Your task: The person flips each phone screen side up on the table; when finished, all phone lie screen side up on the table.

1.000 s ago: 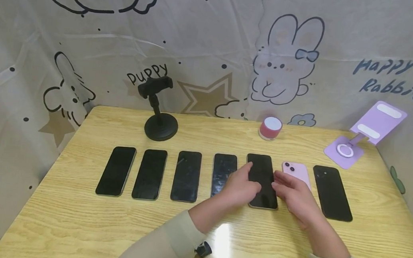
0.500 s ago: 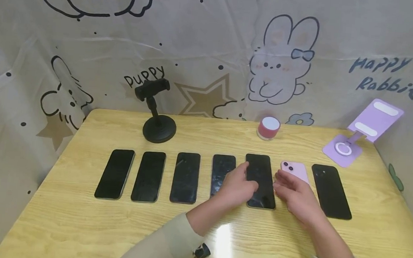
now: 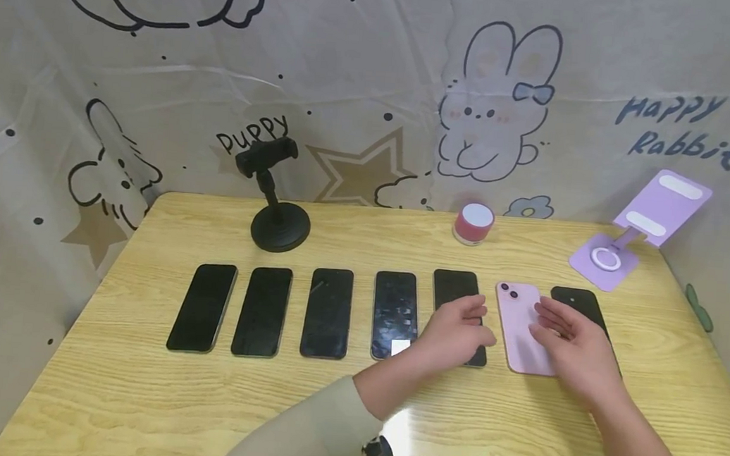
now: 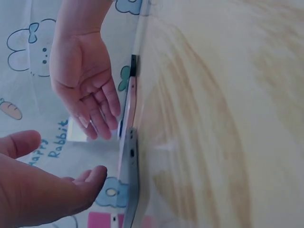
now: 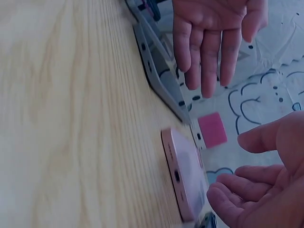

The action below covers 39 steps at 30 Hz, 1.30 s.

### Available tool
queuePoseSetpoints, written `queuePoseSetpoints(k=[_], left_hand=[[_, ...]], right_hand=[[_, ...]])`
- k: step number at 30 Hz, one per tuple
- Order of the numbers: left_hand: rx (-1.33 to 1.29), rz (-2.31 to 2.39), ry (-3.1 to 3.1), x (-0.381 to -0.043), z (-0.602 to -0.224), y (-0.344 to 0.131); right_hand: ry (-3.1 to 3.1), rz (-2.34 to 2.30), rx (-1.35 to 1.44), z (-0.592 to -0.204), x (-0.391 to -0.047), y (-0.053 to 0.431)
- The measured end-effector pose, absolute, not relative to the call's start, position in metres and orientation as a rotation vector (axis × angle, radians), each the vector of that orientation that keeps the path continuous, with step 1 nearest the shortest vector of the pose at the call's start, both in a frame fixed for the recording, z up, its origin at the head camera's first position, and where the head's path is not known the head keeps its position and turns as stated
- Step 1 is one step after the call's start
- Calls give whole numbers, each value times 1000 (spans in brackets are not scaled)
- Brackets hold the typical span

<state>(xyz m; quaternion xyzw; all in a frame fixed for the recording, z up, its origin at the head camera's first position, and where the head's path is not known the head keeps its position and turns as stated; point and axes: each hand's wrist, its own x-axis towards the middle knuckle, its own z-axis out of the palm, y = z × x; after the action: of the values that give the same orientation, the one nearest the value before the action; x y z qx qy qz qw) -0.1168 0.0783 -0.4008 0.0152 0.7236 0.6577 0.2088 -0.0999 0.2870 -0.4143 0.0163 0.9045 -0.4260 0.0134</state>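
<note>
In the head view my left hand (image 3: pixel 455 337) is over a black phone (image 3: pixel 454 287) lying screen up, the fifth from the left in a row. My right hand (image 3: pixel 575 349) is at the right side of a pink phone (image 3: pixel 516 323) lying back up, and overlaps the rightmost black phone (image 3: pixel 579 299). Neither hand holds anything. In the left wrist view, space shows between the left fingers (image 4: pixel 90 183) and the phones. The right wrist view has the right fingers (image 5: pixel 251 185) loosely bent beside the pink phone, its bottom edge with the port facing the camera.
Several dark phones, such as this one (image 3: pixel 327 314), lie left of the hands. Behind the row stand a black phone stand (image 3: pixel 280 228), a round pink object with a white top (image 3: pixel 474 224) and a purple folding stand (image 3: pixel 661 210). A patterned cloth hangs behind the wooden table (image 3: pixel 200 400).
Both hands have moved to the right: the left from the fifth phone's left edge to over its right side, the right from between that phone and the pink one to the pink one's right side.
</note>
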Motion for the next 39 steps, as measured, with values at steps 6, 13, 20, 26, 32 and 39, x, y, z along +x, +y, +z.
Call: queuePoseSetpoints(k=[6, 13, 20, 26, 32, 39], left_hand=[[4, 1900, 1914, -118, -404, 100], [-100, 1879, 1907, -116, -405, 124], [-258, 1946, 1886, -111, -407, 137], [-398, 2111, 1807, -107, -410, 144], [-529, 2261, 1718, -105, -411, 151], [-636, 2320, 1674, -106, -409, 153]], right_hand=[[2802, -1296, 20, -419, -103, 304], [2750, -1325, -6, -422, -101, 312], [2691, -1445, -11, -424, -101, 314], [2688, -1442, 22, -422, -102, 311], [2714, -1464, 45, -420, -102, 310], [2702, -1549, 145, -420, -104, 308]])
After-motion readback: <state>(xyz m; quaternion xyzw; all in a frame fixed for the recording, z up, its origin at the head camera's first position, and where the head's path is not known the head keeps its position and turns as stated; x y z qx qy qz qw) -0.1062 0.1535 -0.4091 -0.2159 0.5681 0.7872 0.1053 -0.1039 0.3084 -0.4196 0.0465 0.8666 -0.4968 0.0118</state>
